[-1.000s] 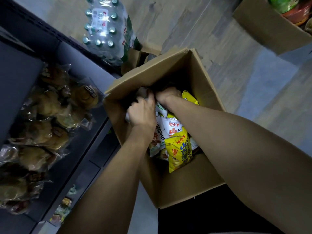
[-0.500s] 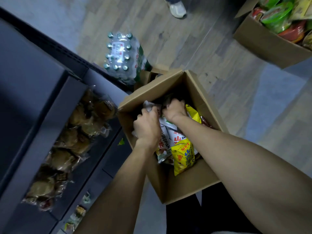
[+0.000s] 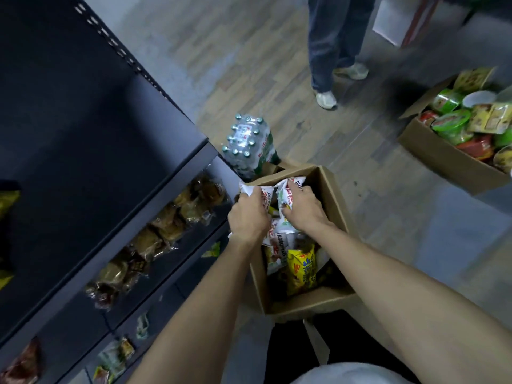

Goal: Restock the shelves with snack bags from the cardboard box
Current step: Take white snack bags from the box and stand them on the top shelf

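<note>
Left hand [image 3: 248, 214] grips a white bag [image 3: 256, 193]. Right hand [image 3: 303, 207] grips another bag [image 3: 288, 191], both over the box [image 3: 333, 202].

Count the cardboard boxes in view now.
2 clear: the open snack box under both hands, and another box of bowls at right. A partly hidden flap behind the water pack may be a third.

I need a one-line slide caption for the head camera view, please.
Both hands, left and right, grip white snack bags in the cardboard box beside the dark shelf.
</note>
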The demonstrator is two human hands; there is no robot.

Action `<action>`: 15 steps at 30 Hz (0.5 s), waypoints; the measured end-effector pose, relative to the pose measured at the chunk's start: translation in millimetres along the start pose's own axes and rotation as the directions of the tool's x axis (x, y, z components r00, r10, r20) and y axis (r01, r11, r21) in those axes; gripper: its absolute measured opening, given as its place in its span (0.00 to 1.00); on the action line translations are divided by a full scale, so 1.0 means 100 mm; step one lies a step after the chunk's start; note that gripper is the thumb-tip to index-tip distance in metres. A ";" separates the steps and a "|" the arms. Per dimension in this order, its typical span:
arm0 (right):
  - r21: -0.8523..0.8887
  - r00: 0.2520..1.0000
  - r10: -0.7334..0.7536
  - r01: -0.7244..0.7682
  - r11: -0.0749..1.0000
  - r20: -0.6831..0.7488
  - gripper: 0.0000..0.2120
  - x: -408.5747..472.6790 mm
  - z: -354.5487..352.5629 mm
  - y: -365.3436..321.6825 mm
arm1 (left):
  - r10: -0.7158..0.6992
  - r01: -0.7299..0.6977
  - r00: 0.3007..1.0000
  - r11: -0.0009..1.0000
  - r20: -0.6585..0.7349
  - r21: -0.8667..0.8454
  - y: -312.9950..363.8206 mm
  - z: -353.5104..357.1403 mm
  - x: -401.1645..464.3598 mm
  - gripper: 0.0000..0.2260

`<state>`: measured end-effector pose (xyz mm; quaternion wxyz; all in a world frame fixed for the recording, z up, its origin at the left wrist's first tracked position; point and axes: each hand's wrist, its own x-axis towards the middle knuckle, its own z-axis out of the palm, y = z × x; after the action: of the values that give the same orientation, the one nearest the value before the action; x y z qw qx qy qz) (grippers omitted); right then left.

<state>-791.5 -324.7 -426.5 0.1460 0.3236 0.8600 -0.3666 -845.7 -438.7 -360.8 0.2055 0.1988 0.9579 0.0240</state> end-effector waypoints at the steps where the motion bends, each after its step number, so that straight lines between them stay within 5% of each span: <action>1: -0.007 1.000 -0.017 0.017 1.000 -0.010 0.35 -0.06 -0.07 0.00 | -0.005 0.004 1.000 1.000 -0.025 -0.029 0.01 -0.03 -0.05 0.17; 9: -0.017 0.986 -0.151 0.151 0.988 -0.076 0.36 -0.53 -0.45 -0.14 | 0.008 -0.047 0.984 0.975 -0.178 -0.217 -0.07 -0.20 -0.49 0.15; 15: -0.019 0.948 -0.275 0.275 0.961 -0.160 0.34 -0.87 -0.66 -0.48 | 0.007 -0.074 0.946 0.978 -0.323 -0.196 -0.17 -0.58 -0.81 0.12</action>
<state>-759.6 -340.8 -312.9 0.0229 0.2294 0.9049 -0.3577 -807.3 -484.3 -278.9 0.0662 0.1898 0.9666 0.1591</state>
